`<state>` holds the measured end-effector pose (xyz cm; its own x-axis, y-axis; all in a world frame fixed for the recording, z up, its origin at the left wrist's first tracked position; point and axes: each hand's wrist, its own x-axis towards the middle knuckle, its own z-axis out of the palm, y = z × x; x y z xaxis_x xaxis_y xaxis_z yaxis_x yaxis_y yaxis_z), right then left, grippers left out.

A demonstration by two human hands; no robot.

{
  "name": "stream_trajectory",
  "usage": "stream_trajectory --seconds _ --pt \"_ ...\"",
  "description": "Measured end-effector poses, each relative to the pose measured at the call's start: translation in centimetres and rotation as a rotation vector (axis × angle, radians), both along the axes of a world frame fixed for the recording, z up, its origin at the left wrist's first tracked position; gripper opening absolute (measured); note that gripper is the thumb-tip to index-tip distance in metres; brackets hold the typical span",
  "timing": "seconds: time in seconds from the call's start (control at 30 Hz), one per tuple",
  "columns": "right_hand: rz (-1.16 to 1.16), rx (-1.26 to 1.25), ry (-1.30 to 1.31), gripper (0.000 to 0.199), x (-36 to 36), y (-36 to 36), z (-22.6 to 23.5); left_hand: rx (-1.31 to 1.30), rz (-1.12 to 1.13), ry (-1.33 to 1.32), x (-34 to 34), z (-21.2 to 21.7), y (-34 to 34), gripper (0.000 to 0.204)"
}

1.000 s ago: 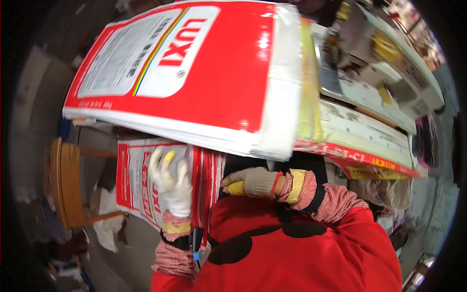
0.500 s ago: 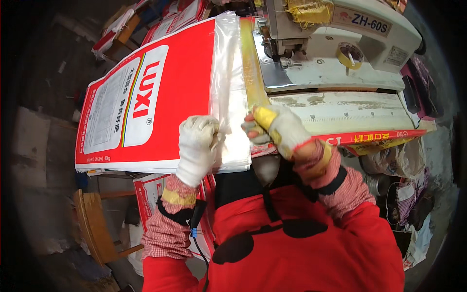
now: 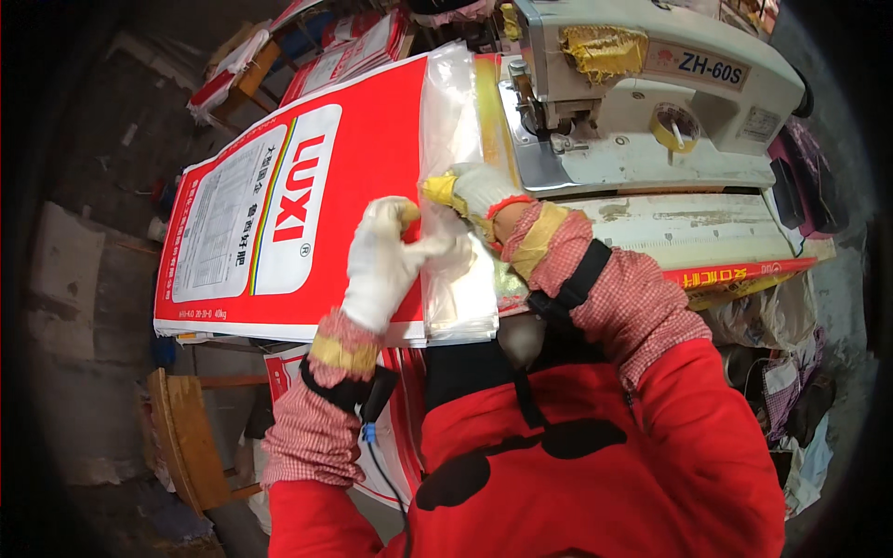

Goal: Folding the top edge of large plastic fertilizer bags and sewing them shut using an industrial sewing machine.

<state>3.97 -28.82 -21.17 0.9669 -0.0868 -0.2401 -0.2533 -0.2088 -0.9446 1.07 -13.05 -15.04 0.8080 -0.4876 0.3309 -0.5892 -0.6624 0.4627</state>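
- Head view: stack of flat red-and-white printed sacks lies in front of the person, left of the machine; clear, shiny plastic film runs along the stack's right edge.
- Left hand, white knitted glove: on the top sack near its lower right corner, thumb out across the film, other fingers curled. Cannot tell whether it pinches anything.
- Right hand, pale glove with yellow-wrapped fingers: reaches leftward over the film, fingertips at it, above the left thumb. Cannot tell whether they grip it.
- Sack writing: white rounded panel with large red Latin letters set sideways, small circled mark, rainbow stripe, black Chinese characters; grey panel of fine print, too small to read; white line of print along the lower red edge.
- Cream-coloured sewing machine at upper right: pale nameplate with dark letters and digits, small reddish emblem, little sticker of fine print. Yellow cloth pad and yellowish tape roll on it.
- Cream board before the machine bears a ruled scale; red strip with yellow characters along its near edge.
- Brown wooden stool at lower left.
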Motion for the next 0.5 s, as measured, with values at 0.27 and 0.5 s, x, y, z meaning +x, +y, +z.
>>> stream_trajectory --seconds 0.27,0.5 --pt "0.031 -0.755 -0.025 0.025 -2.6 -0.7 4.5 -1.054 -0.127 0.581 6.6 2.5 7.1 0.009" --pt "0.285 -0.839 -0.633 0.014 -2.0 7.3 7.6 -0.603 -0.033 0.447 0.4 4.1 7.9 0.009"
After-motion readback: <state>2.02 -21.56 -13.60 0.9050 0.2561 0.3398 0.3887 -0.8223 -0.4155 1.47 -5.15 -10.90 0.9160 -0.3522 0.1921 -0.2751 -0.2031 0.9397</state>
